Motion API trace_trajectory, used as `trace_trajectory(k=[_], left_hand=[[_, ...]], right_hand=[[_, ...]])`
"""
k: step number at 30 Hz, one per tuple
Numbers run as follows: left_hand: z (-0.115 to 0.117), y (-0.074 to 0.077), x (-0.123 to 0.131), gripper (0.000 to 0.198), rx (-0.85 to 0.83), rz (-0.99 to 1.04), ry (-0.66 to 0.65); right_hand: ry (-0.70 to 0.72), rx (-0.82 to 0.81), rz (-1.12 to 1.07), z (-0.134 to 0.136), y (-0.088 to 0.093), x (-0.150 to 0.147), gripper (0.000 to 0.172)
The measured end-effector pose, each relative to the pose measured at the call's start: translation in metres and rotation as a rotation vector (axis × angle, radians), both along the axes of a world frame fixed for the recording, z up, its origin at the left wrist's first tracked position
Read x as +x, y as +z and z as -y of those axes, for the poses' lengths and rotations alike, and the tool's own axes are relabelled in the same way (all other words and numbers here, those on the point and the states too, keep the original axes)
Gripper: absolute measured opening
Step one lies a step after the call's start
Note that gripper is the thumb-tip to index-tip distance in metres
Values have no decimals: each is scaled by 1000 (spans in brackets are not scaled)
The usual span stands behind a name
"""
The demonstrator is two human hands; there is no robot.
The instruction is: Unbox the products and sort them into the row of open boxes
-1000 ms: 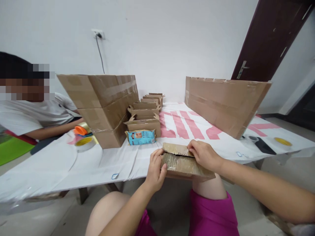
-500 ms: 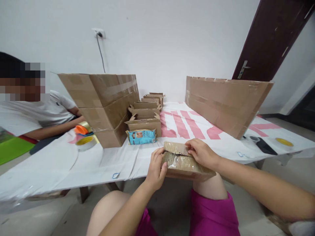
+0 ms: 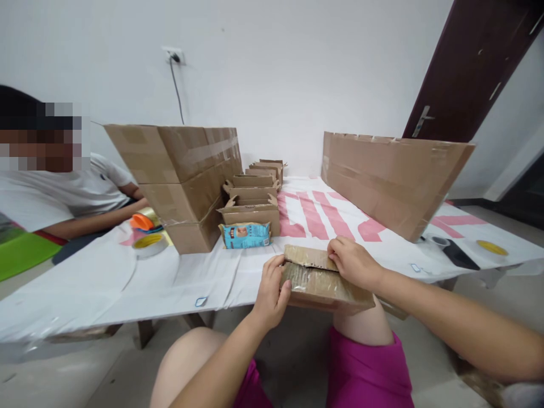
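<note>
A small cardboard box rests on my right knee at the table's near edge. My left hand grips its left end, fingers curled round the side. My right hand presses down on the box's top flap near its right side, fingers closed on the flap's edge. A blue snack packet lies on the table just beyond the box.
Several small open cardboard boxes stand in a row behind the packet. Large cartons rise at left and right. Tape rolls lie left, more tape right. Another person sits at far left.
My right hand has slid slightly to the right along the top flap. The left hand keeps its hold on the box.
</note>
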State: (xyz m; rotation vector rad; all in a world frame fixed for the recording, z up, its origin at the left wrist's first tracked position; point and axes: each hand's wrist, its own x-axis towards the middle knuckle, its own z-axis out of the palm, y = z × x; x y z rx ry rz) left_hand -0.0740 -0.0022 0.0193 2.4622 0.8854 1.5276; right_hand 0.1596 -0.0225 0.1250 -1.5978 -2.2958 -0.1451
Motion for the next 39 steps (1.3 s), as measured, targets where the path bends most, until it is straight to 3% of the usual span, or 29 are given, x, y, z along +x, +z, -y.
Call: trace_trajectory(k=[6, 14, 17, 22, 25, 29, 33, 39], left_hand=[[0, 0, 0, 22, 5, -2, 8], [2, 1, 2, 23, -28, -8, -3], [4, 2, 2, 24, -47, -16, -4], [3, 3, 0, 24, -38, -35, 15], [2, 3, -1, 22, -25, -37, 39], [0, 3, 0, 25, -28, -31, 37], [-1, 2, 1, 26, -33, -20, 36], [0, 0, 2, 25, -41, -15, 54]], right_hand=[[-33, 22, 182, 3, -3, -8, 16], [-94, -125, 49, 1, 12, -15, 16], [-142, -266, -160, -5, 19, -19, 19], [-222, -629, -742, -20, 18, -18, 25], [-150, -637, -849, -24, 14, -10, 17], [72, -602, -953, -23, 9, 3, 14], [241, -543, -869, -20, 6, 11, 14], [327, -483, -770, -17, 4, 12, 13]])
